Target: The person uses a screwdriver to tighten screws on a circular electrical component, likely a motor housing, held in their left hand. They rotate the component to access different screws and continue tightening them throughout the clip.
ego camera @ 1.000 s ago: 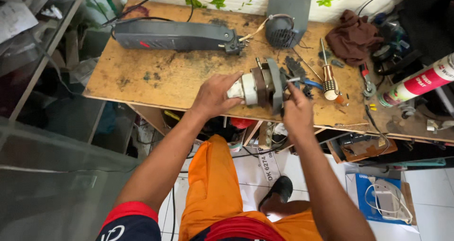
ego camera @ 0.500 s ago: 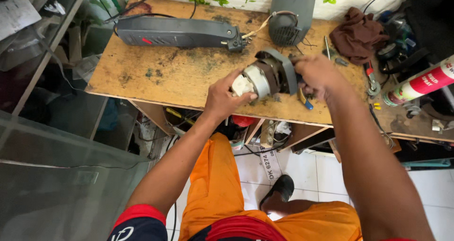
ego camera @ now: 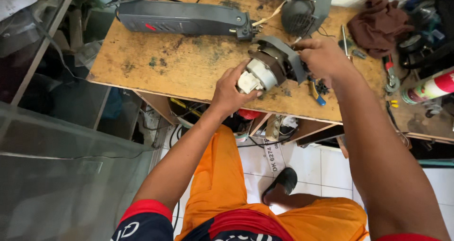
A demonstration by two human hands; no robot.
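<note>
Hands are doing all the work at the near edge of the wooden workbench (ego camera: pixel 156 66). The left hand (ego camera: pixel 230 90) is wrapping its fingers around the pale rear end of a small electric motor (ego camera: pixel 267 71), gripping it firmly, while the right hand (ego camera: pixel 324 56) is closing over the grey bracket at the motor's far side, fingers curled onto it (exactly which part they are pinching is hidden by the knuckles). The motor is sitting tilted on the bench top near the front edge, between the two hands.

To handle this well, the left hand should be keeping the body steady against the board rather than lifting it, since thin wires are running from the motor toward the round grey fan housing (ego camera: pixel 302 9) behind it, and any sharp twist is likely to be straining them. In my judgement, the right hand should be working in short, controlled moves, keeping clear of the blue-handled pliers (ego camera: pixel 316 90) lying just beside the motor.

Farther back, a long dark grey casing (ego camera: pixel 182 18) is lying across the bench, touching nothing in hand. Off to the far right, a brown rag (ego camera: pixel 373 23) and a red-and-white cartridge tube (ego camera: pixel 432 87) are resting well apart from the motor.
</note>
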